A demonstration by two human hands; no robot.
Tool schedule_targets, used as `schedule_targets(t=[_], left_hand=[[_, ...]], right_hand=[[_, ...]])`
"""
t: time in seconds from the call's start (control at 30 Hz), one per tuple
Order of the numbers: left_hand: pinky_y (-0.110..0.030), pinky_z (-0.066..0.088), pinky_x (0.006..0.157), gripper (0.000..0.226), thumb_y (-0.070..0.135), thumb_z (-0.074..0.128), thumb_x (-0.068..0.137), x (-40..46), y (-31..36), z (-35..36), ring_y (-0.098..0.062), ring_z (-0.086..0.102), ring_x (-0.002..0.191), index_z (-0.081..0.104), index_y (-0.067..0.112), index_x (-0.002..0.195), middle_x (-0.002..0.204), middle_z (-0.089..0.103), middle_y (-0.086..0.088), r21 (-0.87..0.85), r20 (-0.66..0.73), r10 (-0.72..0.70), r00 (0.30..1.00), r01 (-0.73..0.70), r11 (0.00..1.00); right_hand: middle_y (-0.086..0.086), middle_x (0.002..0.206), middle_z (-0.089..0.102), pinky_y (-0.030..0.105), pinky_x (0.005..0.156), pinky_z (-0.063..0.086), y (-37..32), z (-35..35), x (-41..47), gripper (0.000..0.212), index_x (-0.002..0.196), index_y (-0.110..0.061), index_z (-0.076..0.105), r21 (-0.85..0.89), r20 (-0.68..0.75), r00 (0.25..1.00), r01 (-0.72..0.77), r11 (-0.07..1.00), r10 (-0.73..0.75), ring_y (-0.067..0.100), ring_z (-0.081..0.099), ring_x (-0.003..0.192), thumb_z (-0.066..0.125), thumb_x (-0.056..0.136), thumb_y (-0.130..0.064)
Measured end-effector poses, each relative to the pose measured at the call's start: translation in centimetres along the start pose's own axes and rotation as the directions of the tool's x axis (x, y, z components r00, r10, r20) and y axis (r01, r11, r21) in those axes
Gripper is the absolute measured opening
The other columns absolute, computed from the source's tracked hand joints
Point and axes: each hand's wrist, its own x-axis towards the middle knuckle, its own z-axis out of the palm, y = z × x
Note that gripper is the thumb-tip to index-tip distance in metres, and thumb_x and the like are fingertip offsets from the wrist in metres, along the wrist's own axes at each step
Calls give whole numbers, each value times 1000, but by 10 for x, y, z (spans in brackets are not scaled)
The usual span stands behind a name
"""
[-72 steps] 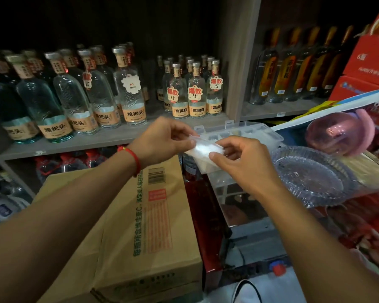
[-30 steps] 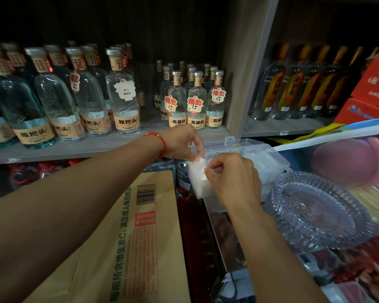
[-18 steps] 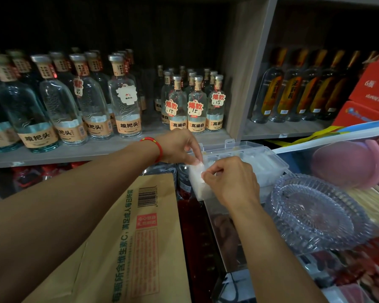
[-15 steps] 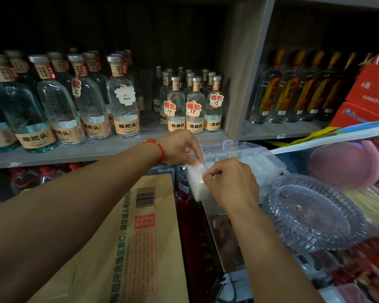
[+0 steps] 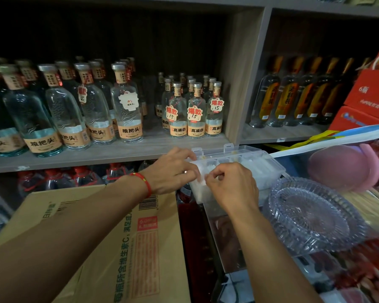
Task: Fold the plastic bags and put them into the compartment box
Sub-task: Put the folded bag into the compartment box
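A clear plastic compartment box [image 5: 265,169] with its lid open stands below the shelf edge, several cells holding folded white bags. A folded white plastic bag [image 5: 202,182] sits at the box's near-left corner. My left hand [image 5: 173,171] pinches the bag's left side with curled fingers. My right hand [image 5: 232,184] pinches its right side from above, and its knuckles hide most of the bag. Whether the bag is fully down in its cell I cannot tell.
A brown cardboard carton [image 5: 118,241] lies under my left forearm. A ribbed glass dish [image 5: 313,215] stands right of the box, a pink round object [image 5: 346,167] behind it. Shelves above carry several liquor bottles [image 5: 127,110]; red cartons [image 5: 370,95] stand at far right.
Both hands carried the folded bag from mid-air forward and down onto the near-left corner of the box. In the last half second they stayed there, fingers pressing lower.
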Motion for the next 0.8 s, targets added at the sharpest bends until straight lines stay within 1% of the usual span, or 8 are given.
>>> schedule_targets(t=[0.1, 0.2, 0.33, 0.4, 0.47, 0.57, 0.67, 0.8], left_hand=[[-50, 32, 114, 61, 56, 20, 90, 3, 7, -2, -16, 28, 138, 76, 37, 106, 152, 39, 3, 89, 73, -10, 997, 4, 996], [-48, 28, 118, 57, 51, 23, 93, 2, 7, -4, -16, 25, 142, 76, 36, 108, 159, 35, 3, 111, 103, 9, 995, -21, 994], [-38, 34, 113, 48, 38, 36, 93, -6, 2, -8, -13, 38, 135, 79, 25, 108, 146, 50, -1, -33, -74, 19, 997, -21, 999], [-33, 36, 107, 45, 36, 41, 92, -8, 3, -8, -12, 43, 128, 77, 23, 115, 138, 55, -1, -69, -145, 19, 989, -29, 997], [-29, 34, 107, 46, 36, 41, 92, -7, 4, -7, -13, 42, 131, 73, 26, 125, 140, 54, 0, -59, -132, 34, 991, -42, 997], [-40, 31, 117, 51, 44, 34, 95, -3, 3, -4, -14, 32, 142, 69, 35, 132, 155, 44, 3, 41, -26, 27, 999, -25, 999], [-52, 32, 116, 53, 50, 30, 95, -1, -2, -3, -15, 31, 144, 72, 34, 124, 158, 42, 3, 97, 10, 7, 1000, -8, 995], [-52, 33, 115, 63, 58, 24, 91, 3, -3, -2, -17, 33, 142, 73, 31, 119, 156, 44, 1, 90, -21, 37, 999, -35, 995]], right_hand=[[0, 106, 64, 29, 72, 42, 2, -2, -1, 12, 94, -31, 82, -18, 37, 998, 52, 998, -51, 22, 64, 99, 74, 95, -39], [-2, 102, 50, 30, 75, 43, 4, -2, -1, 11, 94, -32, 82, -53, 64, 993, 106, 993, -103, 22, 60, 104, 72, 96, -37], [1, 108, 46, 36, 91, 50, 5, 0, 1, 22, 101, -28, 82, -98, 130, 980, 164, 982, -151, 24, 49, 116, 62, 99, -35], [1, 116, 47, 36, 101, 45, 8, 1, 1, 26, 105, -28, 82, -91, 174, 970, 186, 978, -168, 22, 41, 120, 57, 100, -35], [-2, 116, 46, 30, 102, 37, 12, 0, 1, 25, 107, -31, 81, -59, 185, 963, 211, 976, -197, 18, 36, 116, 58, 100, -35], [-8, 111, 43, 22, 98, 30, 19, -8, 5, 19, 106, -33, 80, -6, 135, 962, 240, 971, -237, 11, 32, 111, 64, 97, -30], [-10, 121, 47, 31, 108, 34, 22, -11, 4, 20, 108, -35, 79, -42, 143, 951, 282, 959, -274, 12, 35, 121, 65, 95, -30], [-9, 142, 48, 38, 113, 33, 19, -8, 1, 25, 115, -35, 77, -81, 186, 942, 297, 951, -278, 16, 35, 135, 64, 95, -26]])
